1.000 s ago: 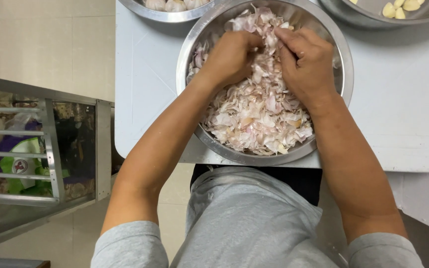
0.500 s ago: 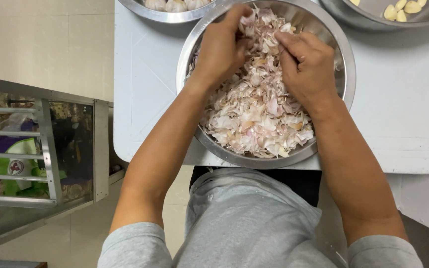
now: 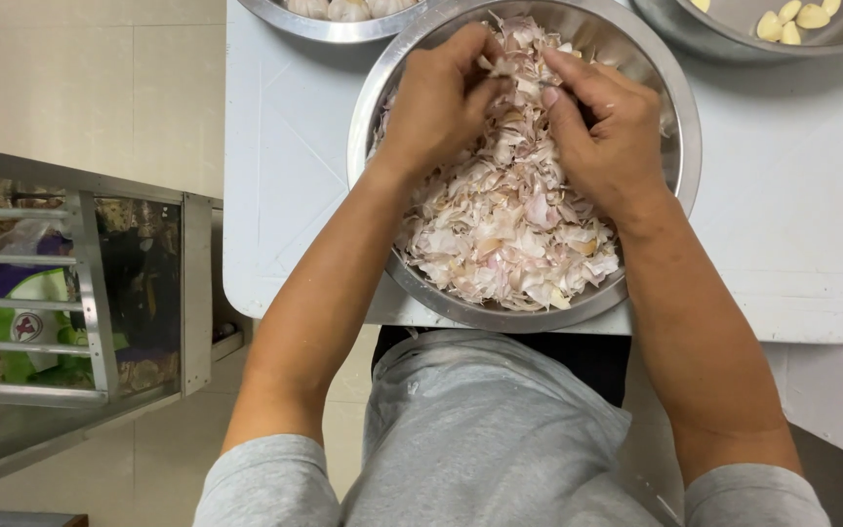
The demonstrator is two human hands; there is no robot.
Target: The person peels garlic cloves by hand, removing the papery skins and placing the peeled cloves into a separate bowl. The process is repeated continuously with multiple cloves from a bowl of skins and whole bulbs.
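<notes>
Garlic skins, a pale pink and white papery heap (image 3: 509, 229), filled the large round stainless-steel bowl (image 3: 680, 146) that stood on the white surface (image 3: 792, 224) directly in front of the person. Both hands were sunk into the far side of the heap: the left hand (image 3: 436, 102) had its fingers curled in a clenched grip around something small among the skins, and the right hand (image 3: 607, 132) pinched at the same spot with thumb and fingertips, though what lay between them was hidden by the skins and I could not tell whether it was a clove or only husk. Judged from this, the peeling would go best with both hands kept low over the bowl so loose skin fell back into the heap, and with the thumbnail working at one end of the piece. A second steel bowl (image 3: 314, 24) with whole pale garlic bulbs (image 3: 348, 8) sat at the far left edge, just beside the big one, and a third steel bowl (image 3: 724, 34) at the far right held a few peeled yellowish cloves (image 3: 792, 15). Beside the surface, to the left, a glass-fronted metal rack (image 3: 90, 293) held a green, white and purple bag with a small round label (image 3: 23, 327), its print too small to make out.
</notes>
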